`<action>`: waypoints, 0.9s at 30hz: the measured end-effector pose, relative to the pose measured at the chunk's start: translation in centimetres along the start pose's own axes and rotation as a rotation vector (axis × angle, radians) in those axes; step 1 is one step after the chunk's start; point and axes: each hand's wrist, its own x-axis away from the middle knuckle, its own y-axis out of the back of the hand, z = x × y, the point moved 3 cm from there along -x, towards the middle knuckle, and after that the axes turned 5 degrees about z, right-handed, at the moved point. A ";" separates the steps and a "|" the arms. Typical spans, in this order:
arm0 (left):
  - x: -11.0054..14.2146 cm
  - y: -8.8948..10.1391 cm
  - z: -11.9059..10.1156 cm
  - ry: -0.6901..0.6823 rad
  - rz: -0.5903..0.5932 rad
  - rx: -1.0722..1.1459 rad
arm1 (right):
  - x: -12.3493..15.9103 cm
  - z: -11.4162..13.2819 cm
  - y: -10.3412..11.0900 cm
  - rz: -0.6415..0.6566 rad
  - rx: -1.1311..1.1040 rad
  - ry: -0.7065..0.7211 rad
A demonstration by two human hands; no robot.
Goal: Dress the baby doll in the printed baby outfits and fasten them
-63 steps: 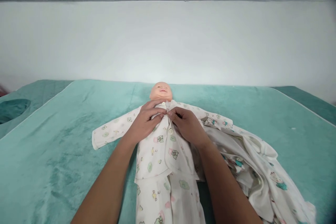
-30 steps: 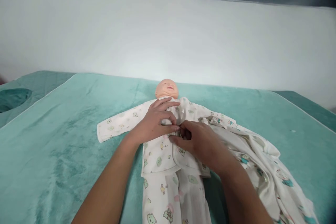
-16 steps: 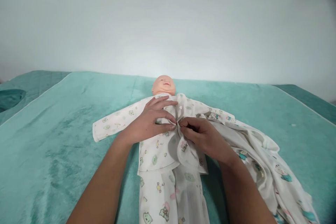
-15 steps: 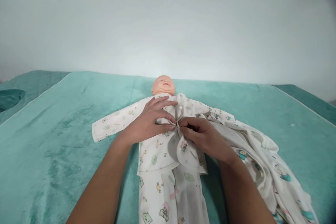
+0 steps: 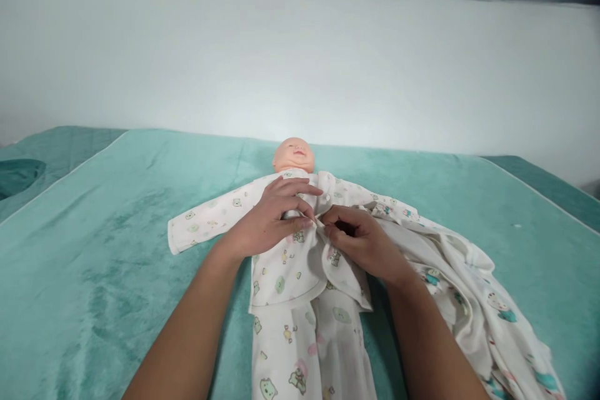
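Note:
A baby doll lies on its back, dressed in a white printed jacket and matching trousers. My left hand rests across the chest, thumb and index finger pinching the jacket's front edge while its other fingers stretch over the cloth. Opposite it, my right hand is closed on the other front edge, fingertips almost touching those of the left. Whether a button or snap sits between the fingertips is hidden. Below the hands the jacket's front flaps hang slightly apart.
A crumpled white printed garment lies at the right, against the doll's sleeve and my right forearm. A green plush cover spreads under everything. Behind it rises a white wall, with a dark band along the top.
Both hands stay at the jacket front, with only small finger movements. The right fingertips have drawn slightly away from the left ones. The view has shifted a little.

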 end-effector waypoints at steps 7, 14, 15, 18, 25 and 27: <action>-0.1 0.0 0.0 0.009 -0.014 0.026 | 0.0 -0.2 0.0 0.041 -0.018 0.010; -0.2 -0.1 -0.3 0.026 -0.026 0.009 | -0.2 0.1 -0.1 0.001 0.086 0.091; -0.2 -0.1 -0.4 0.029 -0.021 0.004 | -0.2 0.2 -0.1 -0.013 0.102 0.102; -0.2 -0.2 -0.5 0.034 -0.006 -0.002 | -0.4 0.4 -0.4 -0.085 0.119 0.106; 0.0 -0.1 -0.2 0.045 0.014 0.003 | -0.4 0.2 -0.7 -0.175 0.044 0.043; 0.0 -0.1 -0.1 0.047 0.017 0.001 | -0.4 0.0 -0.7 -0.180 -0.009 0.003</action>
